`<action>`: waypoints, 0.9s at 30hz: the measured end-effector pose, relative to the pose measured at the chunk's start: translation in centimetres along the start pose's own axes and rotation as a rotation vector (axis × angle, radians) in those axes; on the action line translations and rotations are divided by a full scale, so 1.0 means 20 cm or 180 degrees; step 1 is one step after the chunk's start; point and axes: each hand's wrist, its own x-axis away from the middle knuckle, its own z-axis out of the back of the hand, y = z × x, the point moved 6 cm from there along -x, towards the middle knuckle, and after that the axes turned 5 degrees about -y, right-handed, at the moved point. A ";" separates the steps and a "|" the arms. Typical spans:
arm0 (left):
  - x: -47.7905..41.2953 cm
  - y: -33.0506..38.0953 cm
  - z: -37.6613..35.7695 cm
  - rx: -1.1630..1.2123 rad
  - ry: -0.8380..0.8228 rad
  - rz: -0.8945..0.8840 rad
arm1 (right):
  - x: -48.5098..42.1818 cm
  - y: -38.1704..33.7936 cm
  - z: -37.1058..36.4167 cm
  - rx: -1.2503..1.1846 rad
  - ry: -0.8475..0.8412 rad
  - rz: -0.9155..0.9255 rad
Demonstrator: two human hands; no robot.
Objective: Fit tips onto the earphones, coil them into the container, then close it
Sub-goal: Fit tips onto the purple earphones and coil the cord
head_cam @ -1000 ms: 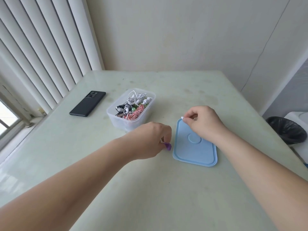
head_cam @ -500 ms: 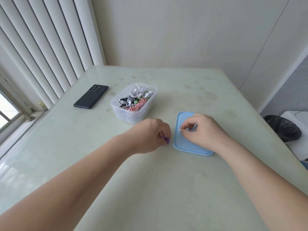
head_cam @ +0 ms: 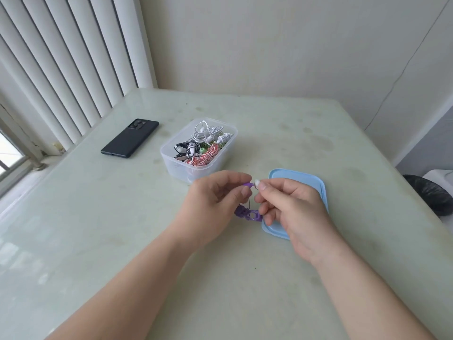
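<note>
My left hand (head_cam: 215, 204) pinches a purple earbud (head_cam: 247, 184) above the table, and the rest of the purple earphones (head_cam: 247, 214) hangs below it in a small bundle. My right hand (head_cam: 291, 207) pinches a small white ear tip (head_cam: 257, 183) right against the earbud's end. A clear plastic container (head_cam: 199, 153) stands behind the hands, open, with several coiled earphones inside: white, black-and-white, red-and-white. Its light blue lid (head_cam: 304, 182) lies flat on the table, partly under my right hand.
A black phone (head_cam: 130, 138) lies face down at the table's left, near white vertical blinds (head_cam: 63, 69). The pale green table (head_cam: 122, 229) meets a wall at the back. A black-lined bin (head_cam: 429, 197) stands off the right edge.
Both hands lifted off the table and came together. The white tip came off the lid and now touches the purple earbud. The purple cord bundle now hangs below my left hand.
</note>
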 end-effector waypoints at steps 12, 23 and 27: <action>0.01 0.02 -0.02 0.0146 -0.0221 -0.0017 | 0.03 -0.01 -0.01 0.0288 0.0184 0.0289; 0.02 0.02 -0.03 0.0028 -0.0255 -0.0136 | 0.03 0.02 0.00 0.0355 0.0136 0.0541; 0.02 0.02 -0.03 -0.0016 -0.0241 -0.0108 | 0.02 0.02 0.00 0.0325 0.0070 0.0600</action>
